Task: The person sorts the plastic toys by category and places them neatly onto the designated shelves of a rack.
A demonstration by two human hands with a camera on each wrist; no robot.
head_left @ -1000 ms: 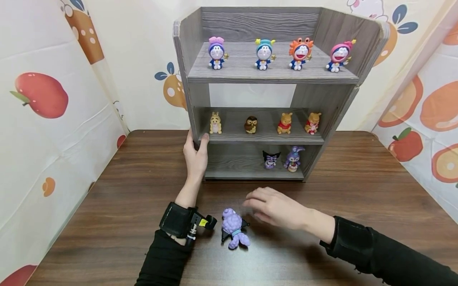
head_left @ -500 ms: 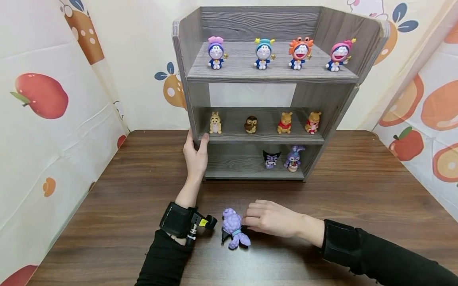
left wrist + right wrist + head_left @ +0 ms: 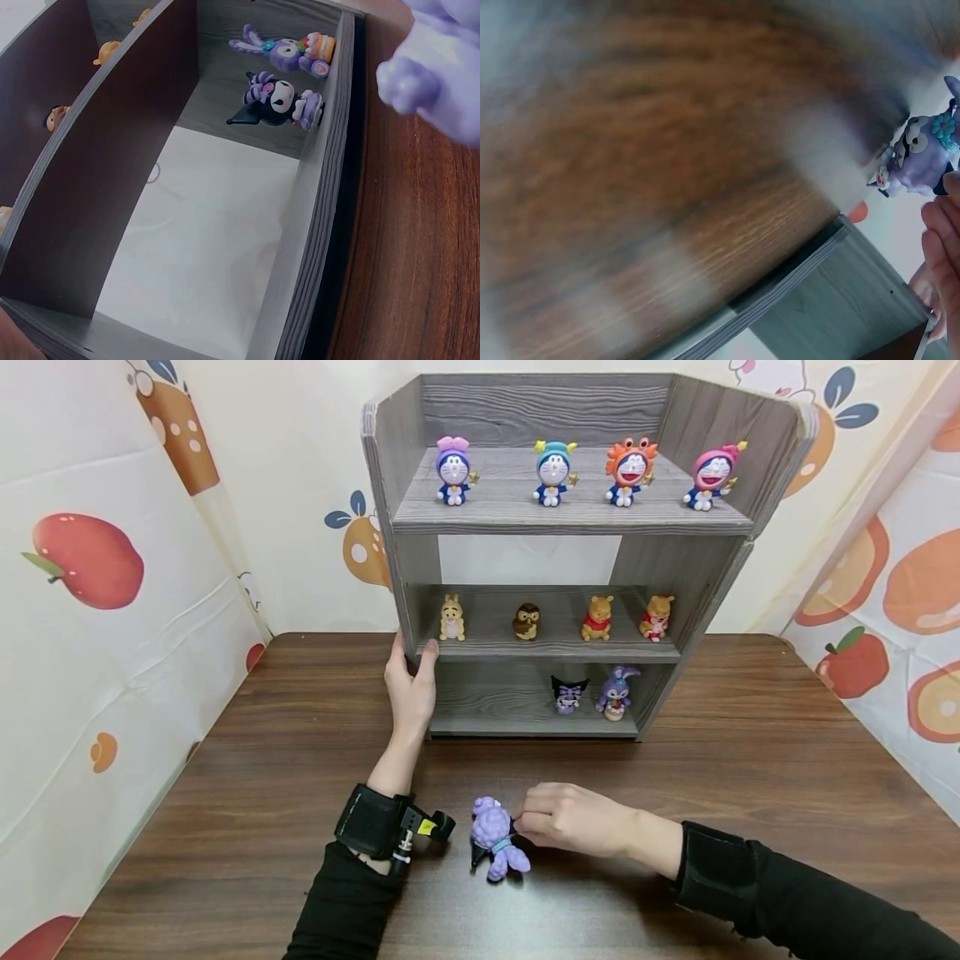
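My left hand (image 3: 410, 693) grips the left side of the grey shelf (image 3: 532, 727), thumb at the front edge. In front of the shelf, my right hand (image 3: 576, 818) pinches a purple long-eared figurine (image 3: 489, 827) with black wing-like parts, at its right side. The figurine lies on the table or just off it; which, I cannot tell. In the right wrist view, its teal flower and face show beside my fingers (image 3: 946, 240). A blurred purple part of the figurine (image 3: 442, 67) fills the upper right of the left wrist view.
On the bottom shelf, a black-hooded figurine (image 3: 567, 695) stands beside a purple rabbit figurine (image 3: 615, 695). The middle shelf holds a rabbit (image 3: 452, 618), an owl (image 3: 526, 622) and two bears (image 3: 596, 618). Several blue figurines (image 3: 553, 477) in coloured hats line the top shelf.
My right hand has come down and toward me onto the purple figurine, which has shifted slightly right. My left hand has stayed on the shelf.
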